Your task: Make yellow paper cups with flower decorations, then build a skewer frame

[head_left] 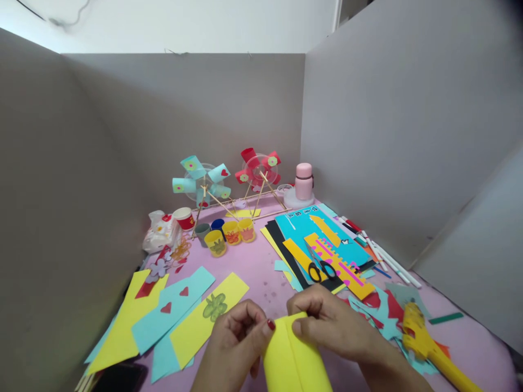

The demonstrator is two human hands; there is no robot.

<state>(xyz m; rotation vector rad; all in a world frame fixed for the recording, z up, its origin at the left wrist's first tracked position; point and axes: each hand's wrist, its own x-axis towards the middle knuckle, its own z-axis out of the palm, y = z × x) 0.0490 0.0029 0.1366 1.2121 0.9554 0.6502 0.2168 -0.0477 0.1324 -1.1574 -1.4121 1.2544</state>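
A yellow paper roll, with a seam running down its near side, stands at the bottom middle. My left hand pinches its top left edge between thumb and fingers. On the other side, my right hand grips the top right edge, the thumb pressed beside the seam. Just left of my left hand lies a yellow paper strip with a green painted flower. Black-handled scissors rest on coloured sheets beyond my right hand.
Paper windmills, one light blue and one red, stand at the back near several small paper cups. A pink flask is at back right. A yellow glue gun, paper scraps and markers lie right.
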